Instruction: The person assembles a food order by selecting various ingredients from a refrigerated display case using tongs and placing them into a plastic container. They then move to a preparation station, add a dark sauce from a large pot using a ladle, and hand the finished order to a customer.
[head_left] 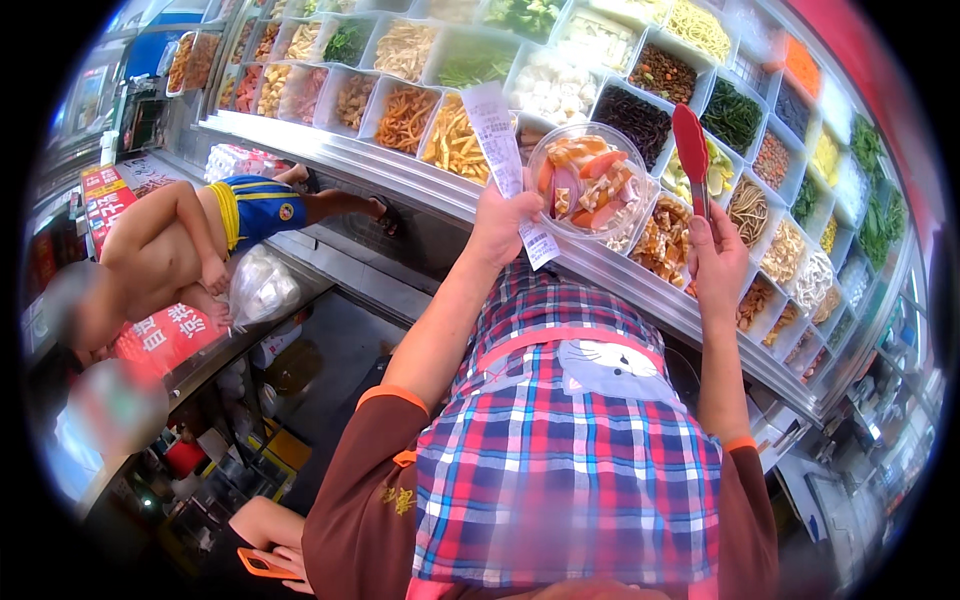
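My left hand (pixel 505 222) grips a clear round plastic bowl (pixel 641 208) by its side, together with a long paper receipt (pixel 491 128). Sliced orange, brown and pale food (pixel 590 180) lies in the bowl. The receipt sticks up past my fingers, and its lower end hangs below my hand. To the right, my right hand (pixel 718 262) is closed round the handle of a pair of tongs (pixel 690 145) with red tips pointing up. Both hands are over the front edge of a display counter. Below the tongs are bins of brown sliced food (pixel 664 238) and pale green pieces.
Rows of square bins hold cut vegetables, noodles, mushrooms and dried goods beyond a metal counter edge (pixel 340 150). At left, a person in blue shorts (pixel 262 212) stands by a side counter with a white plastic bag (pixel 263 285). Another person's hand holds an orange phone (pixel 265 565) at lower left.
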